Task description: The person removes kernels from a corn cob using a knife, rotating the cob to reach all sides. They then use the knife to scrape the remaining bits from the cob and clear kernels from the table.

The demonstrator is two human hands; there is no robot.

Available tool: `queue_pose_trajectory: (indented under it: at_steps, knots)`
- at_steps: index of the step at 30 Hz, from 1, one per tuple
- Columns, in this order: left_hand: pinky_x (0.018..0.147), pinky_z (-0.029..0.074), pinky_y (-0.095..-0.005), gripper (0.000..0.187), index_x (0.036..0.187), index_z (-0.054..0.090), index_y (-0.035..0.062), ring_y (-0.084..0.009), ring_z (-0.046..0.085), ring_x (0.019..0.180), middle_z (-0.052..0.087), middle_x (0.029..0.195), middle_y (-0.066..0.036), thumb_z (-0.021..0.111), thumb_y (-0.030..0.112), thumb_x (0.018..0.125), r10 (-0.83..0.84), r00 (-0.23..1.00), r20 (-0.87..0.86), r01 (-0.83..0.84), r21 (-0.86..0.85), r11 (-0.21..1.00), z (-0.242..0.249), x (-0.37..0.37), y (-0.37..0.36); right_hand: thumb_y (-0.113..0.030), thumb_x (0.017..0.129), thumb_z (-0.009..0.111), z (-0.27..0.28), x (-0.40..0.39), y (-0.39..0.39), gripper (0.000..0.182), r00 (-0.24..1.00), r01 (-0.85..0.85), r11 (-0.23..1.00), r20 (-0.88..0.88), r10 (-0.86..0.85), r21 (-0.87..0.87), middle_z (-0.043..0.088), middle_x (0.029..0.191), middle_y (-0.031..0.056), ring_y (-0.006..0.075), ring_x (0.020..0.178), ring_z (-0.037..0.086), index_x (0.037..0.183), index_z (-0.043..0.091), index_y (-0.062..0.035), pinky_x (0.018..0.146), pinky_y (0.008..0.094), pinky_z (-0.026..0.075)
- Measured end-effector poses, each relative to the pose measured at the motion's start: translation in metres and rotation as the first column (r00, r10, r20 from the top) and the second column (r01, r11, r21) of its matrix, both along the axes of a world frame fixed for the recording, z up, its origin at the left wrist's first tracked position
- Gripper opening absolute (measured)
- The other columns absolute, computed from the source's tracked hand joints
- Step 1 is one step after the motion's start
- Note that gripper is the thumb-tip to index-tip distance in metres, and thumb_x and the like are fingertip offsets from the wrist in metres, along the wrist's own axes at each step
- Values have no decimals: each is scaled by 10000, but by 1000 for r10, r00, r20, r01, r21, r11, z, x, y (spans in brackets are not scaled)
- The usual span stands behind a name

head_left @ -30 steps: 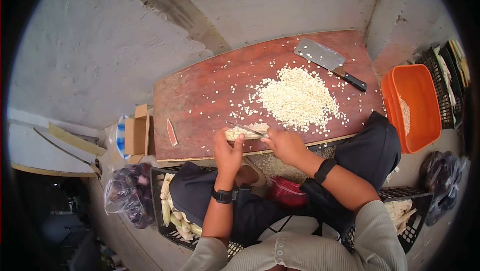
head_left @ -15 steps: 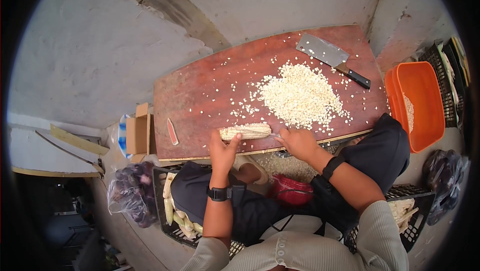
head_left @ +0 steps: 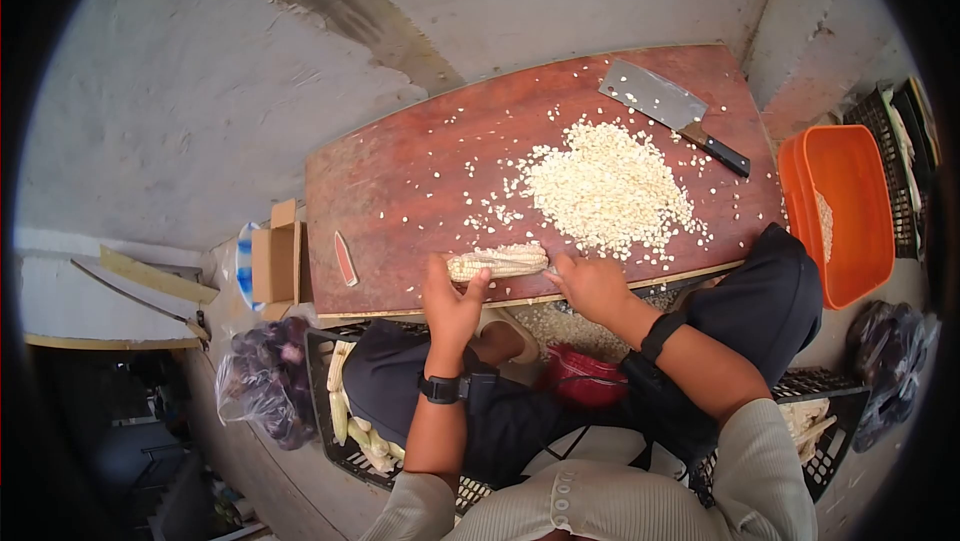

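My left hand (head_left: 453, 298) grips the left end of a pale ear of corn (head_left: 497, 262), its thumb along the near side. The ear lies sideways close over the front edge of the red-brown table (head_left: 390, 181). Bare strips show between the kernel rows. At the ear's right end, my right hand (head_left: 592, 286) is closed around a thin metal tool (head_left: 549, 271), whose tip meets the cob; its handle is hidden in the fingers. A large heap of loose kernels (head_left: 610, 188) lies just beyond my right hand.
A cleaver (head_left: 655, 96) lies behind the heap. A small red-and-white piece (head_left: 345, 259) is at the table's left. An orange basin (head_left: 850, 211) stands at right, a cardboard box (head_left: 277, 261) at left. Black crates (head_left: 325, 411) with corn ears flank my legs.
The ear has shifted and turned slightly in my left hand, and bare strips now face up. My right hand stays at its right end with the metal tool.
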State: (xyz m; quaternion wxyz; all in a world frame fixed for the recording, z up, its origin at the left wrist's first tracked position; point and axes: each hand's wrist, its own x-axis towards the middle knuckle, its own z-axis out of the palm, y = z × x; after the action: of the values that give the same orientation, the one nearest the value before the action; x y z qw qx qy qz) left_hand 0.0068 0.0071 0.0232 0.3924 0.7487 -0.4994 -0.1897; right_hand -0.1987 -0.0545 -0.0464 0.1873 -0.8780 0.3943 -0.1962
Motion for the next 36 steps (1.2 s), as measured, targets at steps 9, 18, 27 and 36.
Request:
queue_pose_trajectory:
  at_steps: [9, 18, 27, 36]
  knots:
    - [533, 452, -268, 310, 922, 493, -3, -125, 564, 610, 593, 731, -96, 733, 163, 819, 25, 977, 211, -25, -3, 1000, 4, -25, 2, -335, 937, 530, 21, 22, 12, 324, 979, 122, 942, 117, -165, 314, 599, 635, 196, 391, 582, 606, 887, 539, -16, 516, 480, 468]
    - [576, 469, -363, 372, 934, 495, -15, -270, 598, 620, 603, 772, -141, 747, 213, 782, 27, 996, -88, -33, -73, 997, 16, -25, 3, -342, 933, 515, 30, 15, 4, 321, 987, 22, 922, 138, -81, 386, 638, 746, 212, 404, 735, 632, 891, 570, -28, 634, 496, 490]
    - [604, 491, -293, 327, 975, 526, -9, -167, 627, 694, 628, 792, -100, 749, 145, 792, 100, 986, -136, -101, 2, 995, -8, 11, 8, -362, 920, 515, 17, -12, 4, 311, 997, -62, 978, -33, 70, 199, 654, 732, 163, 363, 657, 644, 907, 585, -60, 586, 476, 508]
    - [510, 504, -237, 305, 953, 484, 2, -107, 596, 640, 600, 794, -74, 738, 98, 814, 51, 975, -215, -55, -12, 998, 0, 5, -2, -326, 908, 561, -3, -14, 2, 288, 998, -56, 998, -41, 56, 13, 606, 617, 132, 310, 564, 621, 799, 511, -65, 514, 412, 491]
